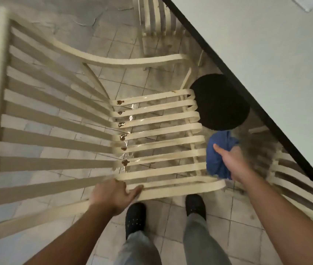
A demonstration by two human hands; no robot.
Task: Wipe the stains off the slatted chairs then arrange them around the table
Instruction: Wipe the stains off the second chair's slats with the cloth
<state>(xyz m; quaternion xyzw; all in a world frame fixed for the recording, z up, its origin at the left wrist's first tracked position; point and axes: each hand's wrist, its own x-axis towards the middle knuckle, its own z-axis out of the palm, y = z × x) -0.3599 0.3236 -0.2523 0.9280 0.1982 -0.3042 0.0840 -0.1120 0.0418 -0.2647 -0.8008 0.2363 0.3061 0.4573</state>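
Note:
A cream slatted chair (60,119) stands in front of me, its back at the left and its seat toward the table. Several brown stains (122,134) run in a line along the seat slats where they meet the back, with wet streaks beside them. My left hand (111,194) grips the near armrest at the seat's front corner. My right hand (230,161) holds a bunched blue cloth (218,150) just right of the seat's edge, off the slats. The white table (266,54) with a dark edge fills the upper right.
A second slatted chair (157,18) stands at the top beside the table, and a third (295,180) shows at the right under the table edge. The table's round black base (220,102) sits on the tiled floor. My feet (135,217) are just behind the chair.

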